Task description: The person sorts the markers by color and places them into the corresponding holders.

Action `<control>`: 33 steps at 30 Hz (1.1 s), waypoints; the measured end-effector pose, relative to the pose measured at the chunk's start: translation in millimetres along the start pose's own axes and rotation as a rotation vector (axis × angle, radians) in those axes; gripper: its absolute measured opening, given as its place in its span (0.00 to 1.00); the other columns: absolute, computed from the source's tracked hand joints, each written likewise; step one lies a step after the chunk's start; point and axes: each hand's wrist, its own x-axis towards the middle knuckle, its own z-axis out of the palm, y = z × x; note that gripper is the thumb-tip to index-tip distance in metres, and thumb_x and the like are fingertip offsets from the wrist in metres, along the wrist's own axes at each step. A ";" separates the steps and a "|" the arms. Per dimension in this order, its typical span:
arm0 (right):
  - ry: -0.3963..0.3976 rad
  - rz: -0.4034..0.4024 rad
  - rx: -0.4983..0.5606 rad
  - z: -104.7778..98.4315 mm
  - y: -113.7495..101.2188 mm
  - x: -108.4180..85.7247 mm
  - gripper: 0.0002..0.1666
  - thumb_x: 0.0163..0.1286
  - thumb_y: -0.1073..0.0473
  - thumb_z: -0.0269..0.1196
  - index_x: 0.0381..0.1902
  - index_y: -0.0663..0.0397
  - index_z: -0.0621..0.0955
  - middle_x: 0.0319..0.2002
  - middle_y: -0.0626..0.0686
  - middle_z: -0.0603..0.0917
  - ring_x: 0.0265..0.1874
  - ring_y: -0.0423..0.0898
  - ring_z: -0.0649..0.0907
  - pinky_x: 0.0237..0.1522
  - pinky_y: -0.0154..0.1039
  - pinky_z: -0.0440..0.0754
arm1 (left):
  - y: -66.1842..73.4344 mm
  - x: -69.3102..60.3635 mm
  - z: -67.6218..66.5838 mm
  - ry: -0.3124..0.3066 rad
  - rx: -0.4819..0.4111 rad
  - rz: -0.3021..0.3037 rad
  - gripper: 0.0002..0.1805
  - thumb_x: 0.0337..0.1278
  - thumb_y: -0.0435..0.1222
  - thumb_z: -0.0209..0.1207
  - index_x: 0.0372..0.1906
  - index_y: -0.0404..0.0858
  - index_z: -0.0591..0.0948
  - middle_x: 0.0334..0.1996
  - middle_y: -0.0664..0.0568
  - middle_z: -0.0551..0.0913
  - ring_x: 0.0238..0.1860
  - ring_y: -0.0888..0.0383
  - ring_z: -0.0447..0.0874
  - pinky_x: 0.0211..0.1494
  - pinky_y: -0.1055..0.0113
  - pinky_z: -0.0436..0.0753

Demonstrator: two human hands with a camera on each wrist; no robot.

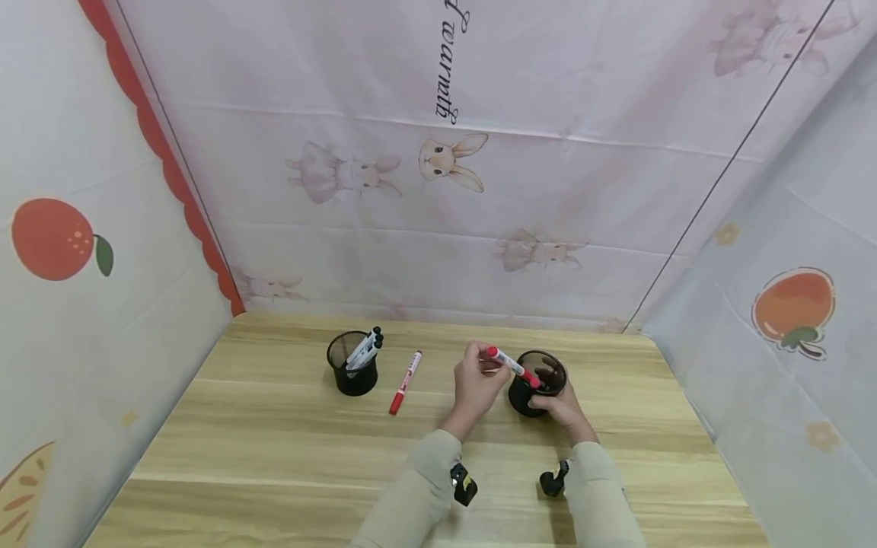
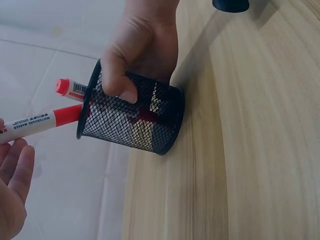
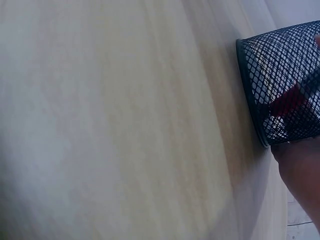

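Note:
My left hand [image 1: 476, 387] pinches a red whiteboard marker [image 1: 511, 365], its red-capped end tilted down into the mouth of a black mesh pen cup [image 1: 524, 399]. Around that cup's side curls my right hand [image 1: 567, 407], thumb toward the front. A second red marker [image 2: 73, 90] stands in the cup, its end poking above the rim in the left wrist view. Through the mesh [image 3: 280, 65] in the right wrist view a dark red cap shows near the bottom. Another red marker [image 1: 406, 383] lies on the table, left of my left hand.
At the left stands another black mesh pen cup [image 1: 356, 383] with several black-capped markers [image 1: 364, 351] leaning in it. The wooden table [image 1: 274, 457] is bounded by printed cloth walls [image 1: 384, 274] at the back and sides.

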 end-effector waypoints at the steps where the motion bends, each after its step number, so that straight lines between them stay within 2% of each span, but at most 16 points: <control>1: -0.001 -0.007 0.002 0.1 0.1 0.6 0.55 0.39 0.83 0.63 0.67 0.65 0.55 0.59 0.74 0.64 0.57 0.60 0.65 0.52 0.35 0.68 | -0.8 0.0 0.7 -0.007 0.002 0.007 0.14 0.43 0.23 0.64 0.35 0.35 0.73 0.30 0.50 0.82 0.31 0.57 0.83 0.33 0.70 0.81; 7: -0.001 -0.044 0.004 1.5 -0.6 0.9 0.54 0.39 0.82 0.63 0.66 0.67 0.56 0.57 0.75 0.65 0.57 0.62 0.66 0.47 0.26 0.68 | -4.8 0.5 5.0 -0.059 0.033 0.025 0.13 0.46 0.27 0.66 0.35 0.39 0.74 0.30 0.54 0.82 0.30 0.62 0.82 0.33 0.70 0.81; 12: -0.006 -0.047 -0.004 1.3 1.0 -0.9 0.54 0.40 0.81 0.64 0.67 0.66 0.56 0.58 0.75 0.65 0.58 0.63 0.65 0.47 0.26 0.68 | -6.9 -1.7 7.8 -0.083 0.074 0.006 0.13 0.47 0.28 0.67 0.35 0.41 0.74 0.29 0.57 0.81 0.30 0.64 0.81 0.32 0.71 0.81; 20: 0.009 -0.028 -0.008 1.4 1.0 0.0 0.53 0.39 0.81 0.63 0.66 0.63 0.58 0.58 0.73 0.66 0.58 0.61 0.64 0.47 0.25 0.68 | -7.4 -2.8 12.9 -0.079 0.100 0.023 0.13 0.46 0.28 0.67 0.36 0.40 0.75 0.29 0.55 0.82 0.29 0.64 0.81 0.32 0.72 0.80; 27: 0.003 -0.031 0.006 -0.6 1.9 1.9 0.54 0.38 0.82 0.63 0.67 0.65 0.57 0.58 0.75 0.65 0.59 0.63 0.63 0.47 0.25 0.68 | -12.2 -3.6 17.6 -0.129 0.130 0.012 0.12 0.47 0.29 0.67 0.37 0.41 0.77 0.29 0.57 0.81 0.28 0.65 0.80 0.32 0.73 0.79; 33: 0.002 -0.064 -0.002 -0.2 6.1 1.7 0.54 0.38 0.79 0.65 0.66 0.67 0.57 0.56 0.74 0.66 0.55 0.58 0.66 0.47 0.28 0.68 | -16.5 -3.9 21.1 -0.154 0.152 0.007 0.11 0.47 0.32 0.68 0.34 0.44 0.77 0.27 0.59 0.80 0.29 0.66 0.80 0.34 0.72 0.80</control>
